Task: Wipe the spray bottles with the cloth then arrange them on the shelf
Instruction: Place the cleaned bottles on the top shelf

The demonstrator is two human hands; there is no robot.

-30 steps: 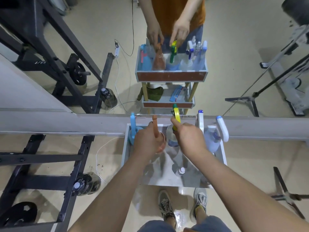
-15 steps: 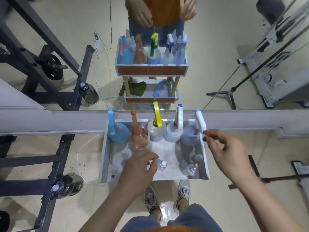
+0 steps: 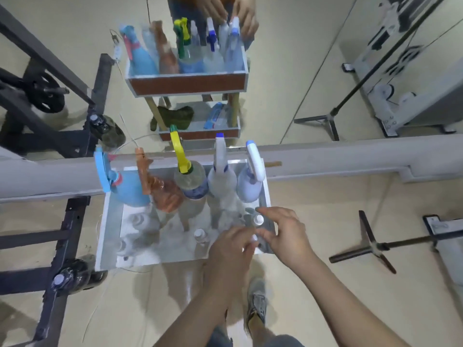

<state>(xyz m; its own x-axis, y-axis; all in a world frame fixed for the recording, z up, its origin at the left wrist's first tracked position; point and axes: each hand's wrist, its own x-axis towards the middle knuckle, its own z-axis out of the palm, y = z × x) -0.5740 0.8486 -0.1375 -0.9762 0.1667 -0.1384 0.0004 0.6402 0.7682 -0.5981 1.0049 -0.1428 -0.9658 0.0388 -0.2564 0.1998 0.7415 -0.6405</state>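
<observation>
Hovering at the front right corner of the shelf (image 3: 108,221), both hands are crowding a cluster of small bottles (image 3: 258,219) with white caps. The right hand (image 3: 288,236) is holding its thumb and fingers (image 3: 270,211) spread loosely around one cap, not clamped on it. The left hand (image 3: 233,249) is arching over a neighbouring cap; its back is hiding the fingers, so whether they are gripping anything cannot be told.

Five spray bottles are standing upright in the back row, against the mirror (image 3: 300,71): blue (image 3: 130,192), orange (image 3: 165,195), yellow-trigger (image 3: 191,182), white (image 3: 221,180) and lavender (image 3: 249,187). Another small bottle (image 3: 199,234) is standing mid-front. A green cloth (image 3: 175,116) is showing only as a reflection, on the lower tier; neither hand appears to be carrying it.

Handling, as judged:
- The small bottles are probably light, stiff and smooth, with narrow bases, so they are likely to tip when nudged. Take hold round the body below the cap, thumb opposing fingers.
- The spray bottles are likely heavier if filled. Take hold at the neck under the trigger, keeping pressure off the trigger itself.
</observation>
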